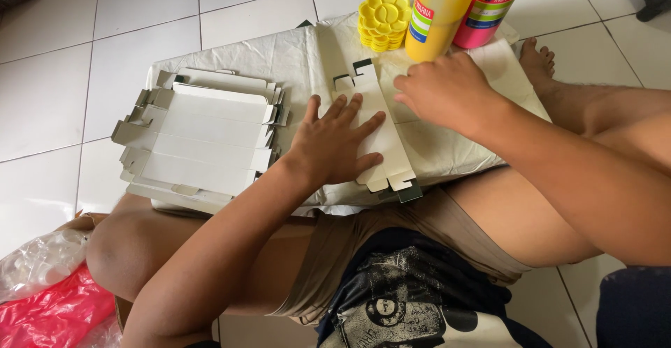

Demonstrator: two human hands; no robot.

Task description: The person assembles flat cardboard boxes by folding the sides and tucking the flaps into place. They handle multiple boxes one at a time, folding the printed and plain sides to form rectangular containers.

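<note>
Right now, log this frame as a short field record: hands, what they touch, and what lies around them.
left hand: flat, palm down on a flat white carton blank
right hand: fingertips on the same blank's upper part
surface: pale sheet spread on the tiled floor
left of blank: stack of flat carton blanks
far edge: yellow flower-shaped palettes, yellow bottle, pink bottle
lower left: red plastic bag

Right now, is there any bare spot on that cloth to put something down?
Yes. A bare strip of the cloth lies between the stack of flat boxes and the yellow trays. Another patch is under the right forearm, near the cloth's right edge. The middle is crowded: the left hand and right hand press a flat box, with bottles behind.
</note>
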